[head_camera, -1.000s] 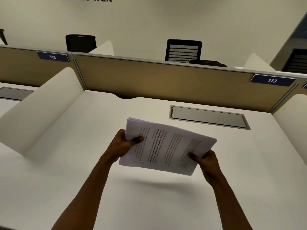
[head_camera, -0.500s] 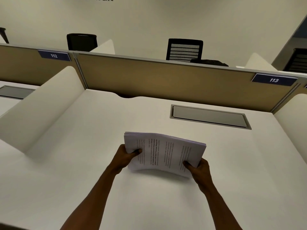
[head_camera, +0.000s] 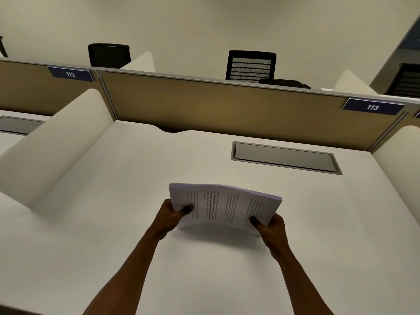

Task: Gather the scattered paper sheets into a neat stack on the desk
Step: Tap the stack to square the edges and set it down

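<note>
A thick stack of printed paper sheets (head_camera: pixel 223 205) stands tilted over the middle of the white desk (head_camera: pixel 113 212), its near long edge low against the desk surface and its far edge raised. The sheets bow slightly upward in the middle. My left hand (head_camera: pixel 173 215) grips the stack's left end, thumb on top. My right hand (head_camera: pixel 271 225) grips the right end the same way. The fingers under the stack are hidden.
A grey cable hatch (head_camera: pixel 285 158) is set into the desk behind the stack. White side dividers (head_camera: pixel 56 142) flank the desk on both sides. A tan back partition (head_camera: pixel 227 110) with label 113 (head_camera: pixel 372 107) closes the far edge. Black chairs (head_camera: pixel 251 64) stand beyond.
Both hands have brought the stack down from the air toward the desk and squared it; the fanned sheets have drawn together and its near edge now sits at the desk surface.
</note>
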### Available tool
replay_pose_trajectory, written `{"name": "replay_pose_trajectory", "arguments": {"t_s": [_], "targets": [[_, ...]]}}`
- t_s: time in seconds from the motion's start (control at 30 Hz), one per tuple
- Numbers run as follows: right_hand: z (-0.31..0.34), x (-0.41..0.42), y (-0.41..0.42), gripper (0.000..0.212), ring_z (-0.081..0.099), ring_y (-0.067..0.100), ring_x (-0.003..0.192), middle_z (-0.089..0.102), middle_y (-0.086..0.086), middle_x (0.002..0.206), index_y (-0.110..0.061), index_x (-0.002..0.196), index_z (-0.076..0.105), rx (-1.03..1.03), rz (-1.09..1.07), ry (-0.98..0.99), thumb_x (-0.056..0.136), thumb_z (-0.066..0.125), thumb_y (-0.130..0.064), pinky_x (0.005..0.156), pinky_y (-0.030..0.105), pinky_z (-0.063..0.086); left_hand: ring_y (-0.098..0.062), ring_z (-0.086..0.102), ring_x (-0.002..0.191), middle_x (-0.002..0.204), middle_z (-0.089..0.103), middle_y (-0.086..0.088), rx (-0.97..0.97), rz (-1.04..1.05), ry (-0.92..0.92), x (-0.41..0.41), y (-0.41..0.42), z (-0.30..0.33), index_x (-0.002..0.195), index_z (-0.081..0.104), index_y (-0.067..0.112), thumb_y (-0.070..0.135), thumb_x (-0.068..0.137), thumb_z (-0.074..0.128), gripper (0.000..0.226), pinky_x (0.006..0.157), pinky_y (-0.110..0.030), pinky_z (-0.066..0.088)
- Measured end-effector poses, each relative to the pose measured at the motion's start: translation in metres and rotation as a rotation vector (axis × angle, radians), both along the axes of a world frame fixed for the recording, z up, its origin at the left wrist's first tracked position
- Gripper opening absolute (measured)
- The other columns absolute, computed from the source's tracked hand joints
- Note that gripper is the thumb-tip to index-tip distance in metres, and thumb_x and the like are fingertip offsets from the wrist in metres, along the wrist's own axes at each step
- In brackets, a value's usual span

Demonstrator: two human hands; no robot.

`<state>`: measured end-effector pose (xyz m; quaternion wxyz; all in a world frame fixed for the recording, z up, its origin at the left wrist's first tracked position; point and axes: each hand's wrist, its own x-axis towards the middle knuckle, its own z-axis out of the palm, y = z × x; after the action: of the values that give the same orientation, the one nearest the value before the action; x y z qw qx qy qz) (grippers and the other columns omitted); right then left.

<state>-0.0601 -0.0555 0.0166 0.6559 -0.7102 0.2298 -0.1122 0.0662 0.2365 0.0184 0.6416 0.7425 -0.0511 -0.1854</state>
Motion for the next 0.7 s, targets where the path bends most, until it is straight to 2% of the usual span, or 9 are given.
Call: {"name": "replay_pose_trajectory", "arguments": {"t_s": [0.13, 0.2, 0.37, 0.43, 0.5, 0.57, 0.63, 0.7], "targets": [[-0.004, 0.001, -0.001, 0.030, 0.068, 0.024, 0.096, 0.072, 0.002, 0.101, -0.022, 0.102, 0.065, -0.061, 0.008, 0.023, 0.079, 0.076, -0.006, 0.082, 0.038, 0.059, -0.026, 0.072, 0.098, 0.102, 0.077, -0.005, 0.011, 0.038, 0.019, -0.002, 0.001, -0.001, 0.110, 0.072, 0.013, 0.033, 0.075, 0.080, 0.041, 0.085, -0.045, 0.060], [0.004, 0.006, -0.003, 0.031, 0.068, 0.023, 0.095, 0.071, -0.001, 0.100, -0.023, 0.104, 0.064, -0.122, 0.029, 0.010, 0.080, 0.076, -0.008, 0.081, 0.039, 0.059, -0.028, 0.074, 0.095, 0.102, 0.077, -0.007, -0.025, 0.053, 0.033, -0.002, 0.001, 0.003, 0.108, 0.073, 0.011, 0.031, 0.076, 0.080, 0.038, 0.084, -0.048, 0.060], [0.032, 0.021, -0.009, 0.040, 0.068, 0.019, 0.099, 0.070, 0.000, 0.110, -0.020, 0.117, 0.062, -0.134, 0.056, -0.051, 0.080, 0.078, -0.020, 0.082, 0.037, 0.059, -0.038, 0.071, 0.102, 0.108, 0.074, -0.017, -0.262, 0.142, 0.119, -0.010, 0.004, 0.011, 0.113, 0.069, 0.003, 0.018, 0.075, 0.077, 0.041, 0.084, -0.050, 0.060], [0.043, 0.024, -0.010, 0.051, 0.068, 0.021, 0.100, 0.071, 0.001, 0.110, -0.021, 0.122, 0.059, -0.002, -0.026, -0.094, 0.077, 0.079, -0.032, 0.083, 0.038, 0.058, -0.038, 0.069, 0.105, 0.113, 0.072, -0.020, -0.366, 0.174, 0.142, -0.014, 0.006, 0.013, 0.117, 0.065, 0.001, 0.011, 0.079, 0.076, 0.041, 0.084, -0.048, 0.060], [0.050, 0.026, -0.002, 0.073, 0.067, 0.024, 0.105, 0.070, 0.002, 0.112, -0.023, 0.129, 0.055, 0.230, -0.091, -0.119, 0.067, 0.080, -0.052, 0.088, 0.043, 0.055, -0.035, 0.069, 0.107, 0.117, 0.070, -0.021, -0.478, 0.223, 0.185, -0.020, 0.005, 0.014, 0.122, 0.061, -0.001, 0.005, 0.086, 0.071, 0.039, 0.083, -0.042, 0.060], [0.050, 0.026, 0.018, 0.080, 0.068, 0.027, 0.107, 0.070, 0.005, 0.117, -0.025, 0.133, 0.052, 0.403, -0.030, -0.092, 0.065, 0.075, -0.062, 0.093, 0.048, 0.051, -0.029, 0.070, 0.106, 0.120, 0.069, -0.019, -0.568, 0.299, 0.234, -0.026, 0.001, 0.015, 0.126, 0.058, -0.001, 0.002, 0.089, 0.064, 0.037, 0.079, -0.036, 0.061], [0.047, 0.026, 0.044, 0.067, 0.068, 0.028, 0.108, 0.068, 0.009, 0.122, -0.026, 0.136, 0.049, 0.500, 0.083, -0.061, 0.078, 0.065, -0.055, 0.097, 0.051, 0.049, -0.026, 0.071, 0.106, 0.122, 0.068, -0.017, -0.623, 0.371, 0.263, -0.033, -0.006, 0.013, 0.128, 0.057, 0.000, 0.003, 0.090, 0.064, 0.040, 0.078, -0.034, 0.060], [0.047, 0.027, 0.069, 0.060, 0.068, 0.032, 0.108, 0.068, 0.012, 0.123, -0.024, 0.137, 0.048, 0.539, 0.173, -0.058, 0.083, 0.065, -0.044, 0.097, 0.053, 0.050, -0.027, 0.070, 0.106, 0.124, 0.068, -0.018, -0.639, 0.421, 0.286, -0.040, -0.012, 0.011, 0.131, 0.056, 0.001, 0.003, 0.088, 0.065, 0.044, 0.078, -0.035, 0.061]]}}
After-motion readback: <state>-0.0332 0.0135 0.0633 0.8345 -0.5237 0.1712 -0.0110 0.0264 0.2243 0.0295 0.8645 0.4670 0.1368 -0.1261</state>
